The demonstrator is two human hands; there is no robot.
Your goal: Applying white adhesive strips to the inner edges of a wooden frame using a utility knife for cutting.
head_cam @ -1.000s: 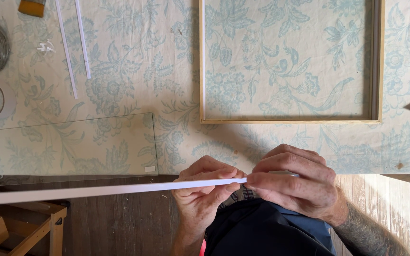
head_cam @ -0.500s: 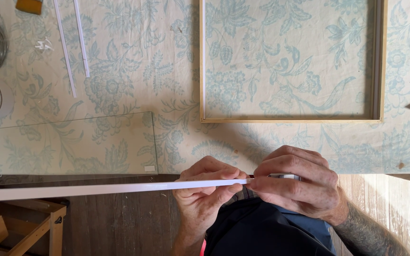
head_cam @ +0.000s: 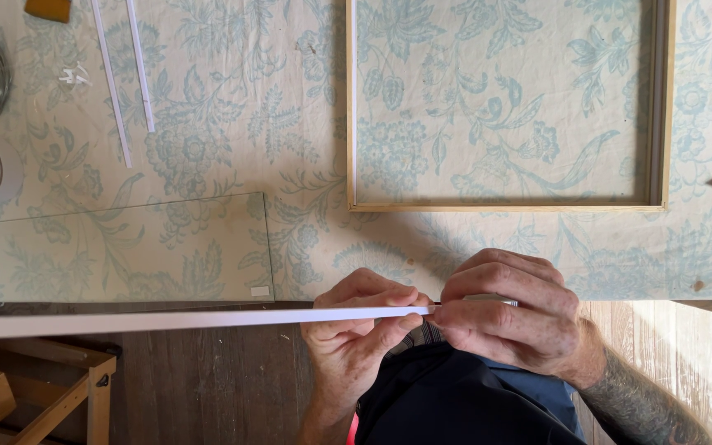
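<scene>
A long white strip [head_cam: 175, 320] is being pinched at its end by the left hand [head_cam: 356, 330] and right hand [head_cam: 508, 317], both closed. A small grey tool [head_cam: 492, 301], barely visible a second ago, is now being exposed between the right fingers [head_cam: 496, 280]. The wooden frame [head_cam: 504, 206] is being left unmoved on the table [head_cam: 290, 165].

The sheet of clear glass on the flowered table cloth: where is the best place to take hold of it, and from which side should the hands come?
Probably by the near long edge of the glass sheet, coming from the person's own side. It lies flat, so its face gives no hold; that edge seems to reach the table edge, where fingers could slip under. The white strip, held by the left hand and right hand, crosses in front.
</scene>
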